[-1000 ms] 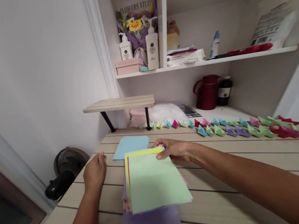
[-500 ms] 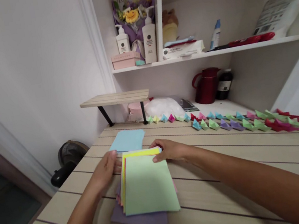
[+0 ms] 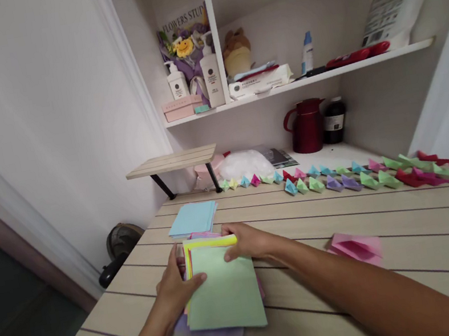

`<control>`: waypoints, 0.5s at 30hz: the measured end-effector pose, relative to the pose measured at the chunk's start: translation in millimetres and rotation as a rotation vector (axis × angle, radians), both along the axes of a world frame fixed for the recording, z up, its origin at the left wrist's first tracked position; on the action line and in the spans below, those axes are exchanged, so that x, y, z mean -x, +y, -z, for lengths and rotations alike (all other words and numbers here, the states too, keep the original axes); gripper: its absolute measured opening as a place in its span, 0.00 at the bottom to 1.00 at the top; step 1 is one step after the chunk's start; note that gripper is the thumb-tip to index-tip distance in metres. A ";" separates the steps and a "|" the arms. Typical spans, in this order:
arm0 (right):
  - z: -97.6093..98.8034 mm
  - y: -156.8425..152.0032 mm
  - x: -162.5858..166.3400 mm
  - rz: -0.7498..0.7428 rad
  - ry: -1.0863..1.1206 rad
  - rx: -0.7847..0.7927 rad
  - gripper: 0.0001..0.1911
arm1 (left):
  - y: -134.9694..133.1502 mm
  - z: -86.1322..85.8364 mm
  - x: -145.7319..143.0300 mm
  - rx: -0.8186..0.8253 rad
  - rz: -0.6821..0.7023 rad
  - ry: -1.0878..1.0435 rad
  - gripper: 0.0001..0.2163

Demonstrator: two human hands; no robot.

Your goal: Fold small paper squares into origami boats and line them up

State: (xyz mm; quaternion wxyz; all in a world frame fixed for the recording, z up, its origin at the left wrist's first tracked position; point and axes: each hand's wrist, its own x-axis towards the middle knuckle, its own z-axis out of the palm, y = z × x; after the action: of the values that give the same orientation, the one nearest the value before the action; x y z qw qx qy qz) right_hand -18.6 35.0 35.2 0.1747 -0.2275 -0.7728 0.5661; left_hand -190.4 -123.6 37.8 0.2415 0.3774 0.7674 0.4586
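A stack of square coloured paper [image 3: 225, 295] lies in front of me, with a light green sheet on top and yellow, pink and purple edges showing around it. My left hand [image 3: 175, 282] grips its left side, thumb lying on the green sheet and fingers at the edge. At the far right corner, my right hand [image 3: 244, 241] pinches the stack with its thumb on top; the other fingers are partly hidden behind it. Just beyond lies a smaller pile of light blue paper [image 3: 193, 218]. A partly folded pink paper [image 3: 357, 249] rests beyond my right forearm.
Rows of small folded paper boats [image 3: 351, 182] line the back of the slatted table [image 3: 309, 303]. A small raised wooden shelf [image 3: 171, 161] stands at the back left. Behind are a dark red jug [image 3: 308, 127] and a dark bottle [image 3: 334, 121].
My left hand has moved onto the stack, its thumb now over the green sheet. My right hand keeps its hold. The view has tilted, and the pink folded paper has come into sight.
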 end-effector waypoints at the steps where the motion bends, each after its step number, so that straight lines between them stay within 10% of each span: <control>1: 0.3 -3.9 -1.4 -0.003 0.049 0.025 0.22 | -1.3 -4.3 -4.0 -0.024 0.039 -0.133 0.40; 6: -6.9 -19.8 -2.2 0.054 0.322 0.230 0.24 | -8.4 -26.7 -18.3 -0.040 0.208 -0.584 0.27; 15: 4.1 9.1 -28.5 0.304 0.395 0.750 0.18 | -16.8 -12.5 34.6 -0.178 -0.070 -0.981 0.25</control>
State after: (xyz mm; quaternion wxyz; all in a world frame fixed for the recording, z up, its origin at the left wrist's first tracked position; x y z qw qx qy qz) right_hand 9.9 44.2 31.1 0.3054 -0.2735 -0.4239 0.8076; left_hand -224.9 -140.4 50.3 0.5254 0.1104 0.5333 0.6538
